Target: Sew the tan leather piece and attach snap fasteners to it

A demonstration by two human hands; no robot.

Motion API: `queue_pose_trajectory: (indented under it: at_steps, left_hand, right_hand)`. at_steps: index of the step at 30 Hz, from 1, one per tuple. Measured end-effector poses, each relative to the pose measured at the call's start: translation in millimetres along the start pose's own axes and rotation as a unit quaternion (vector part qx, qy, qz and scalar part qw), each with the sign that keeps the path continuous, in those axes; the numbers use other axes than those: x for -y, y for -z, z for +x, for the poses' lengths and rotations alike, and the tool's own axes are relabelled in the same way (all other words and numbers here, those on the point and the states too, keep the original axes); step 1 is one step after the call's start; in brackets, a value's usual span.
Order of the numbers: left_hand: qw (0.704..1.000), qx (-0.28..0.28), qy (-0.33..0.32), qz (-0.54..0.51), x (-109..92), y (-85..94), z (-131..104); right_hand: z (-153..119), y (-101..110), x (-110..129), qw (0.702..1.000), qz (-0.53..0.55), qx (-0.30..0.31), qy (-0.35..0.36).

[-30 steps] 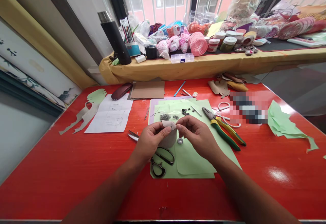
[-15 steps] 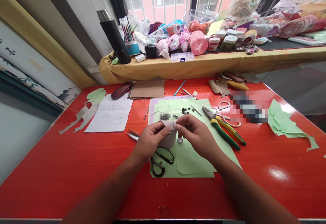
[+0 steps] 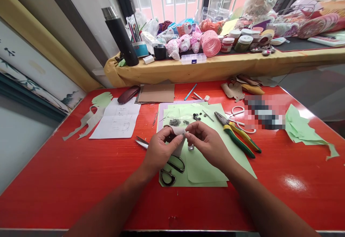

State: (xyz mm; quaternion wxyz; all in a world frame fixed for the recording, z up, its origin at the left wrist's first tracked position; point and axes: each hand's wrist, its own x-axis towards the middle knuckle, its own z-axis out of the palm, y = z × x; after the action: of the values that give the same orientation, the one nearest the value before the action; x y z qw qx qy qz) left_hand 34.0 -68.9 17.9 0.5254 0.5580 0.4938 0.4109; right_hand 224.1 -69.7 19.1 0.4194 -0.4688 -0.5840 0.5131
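Note:
My left hand (image 3: 159, 150) is closed on a curved, pale grey piece of sheet material (image 3: 178, 130), thumb pressed against its near side. The fingertips of my right hand (image 3: 207, 140) pinch the right end of that same piece; a small dark spot shows there. Whether a small part sits between those fingers is hidden. Below them a round metal disc (image 3: 191, 148) lies on the green sheets (image 3: 208, 168). Dark-handled scissors (image 3: 167, 177) lie partly under my left hand. Just beyond the hands are a pile of small metal parts (image 3: 175, 122) and several black snap-like pieces (image 3: 196, 116).
Right of the sheets lie pliers (image 3: 238, 136) with green and yellow handles and white-handled scissors (image 3: 237, 110). A marked white paper (image 3: 115, 120) and a dark case (image 3: 128, 94) are at the left. A black flask (image 3: 121, 37) stands on the crowded sill behind the red table (image 3: 81, 179).
The pale piece has tilted and curls more between my hands, and its hole is less visible. My hands stay in nearly the same place. The view shifts slightly.

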Motion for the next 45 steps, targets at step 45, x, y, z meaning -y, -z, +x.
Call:
queue_pose_trajectory:
  at_steps: [45]
  left_hand:
    - [1.000, 0.004, 0.020, -0.001, 15.4, -6.0, 8.9]
  right_hand:
    - [4.6, 2.5, -9.3, 0.998, -0.057, 0.008, 0.016]
